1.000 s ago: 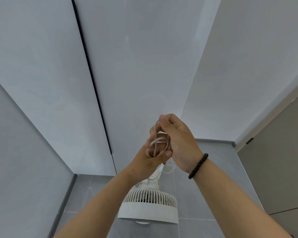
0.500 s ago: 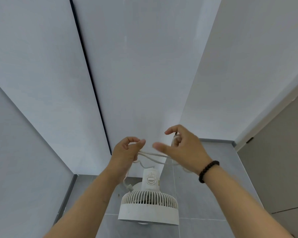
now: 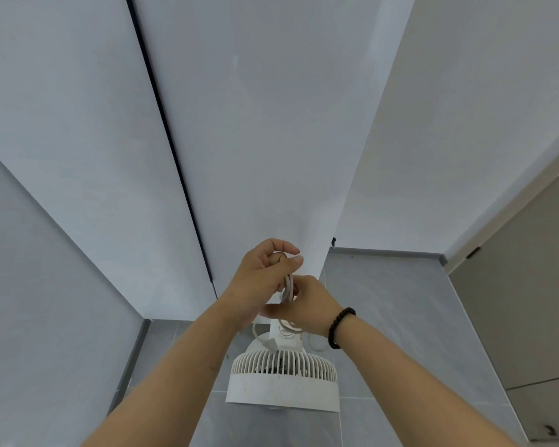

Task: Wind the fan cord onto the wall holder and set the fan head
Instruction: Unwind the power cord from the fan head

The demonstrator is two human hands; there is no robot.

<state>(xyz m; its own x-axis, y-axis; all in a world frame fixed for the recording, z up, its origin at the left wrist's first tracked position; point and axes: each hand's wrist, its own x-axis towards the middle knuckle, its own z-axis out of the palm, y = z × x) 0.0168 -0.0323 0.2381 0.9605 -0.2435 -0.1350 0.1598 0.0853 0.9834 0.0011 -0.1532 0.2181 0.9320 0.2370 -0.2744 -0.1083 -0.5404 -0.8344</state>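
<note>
Having drawn together again, the left hand (image 3: 265, 272) and right hand (image 3: 307, 304) both grip the cord (image 3: 288, 287) loops above the fan (image 3: 284, 379); another turn seems gathered.

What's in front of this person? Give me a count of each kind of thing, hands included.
Hands: 2, left hand and right hand, both on the cord
Fans: 1, white fan
Cords: 1, white cord
Bracelets: 1, black bead bracelet
Total: 5
</note>
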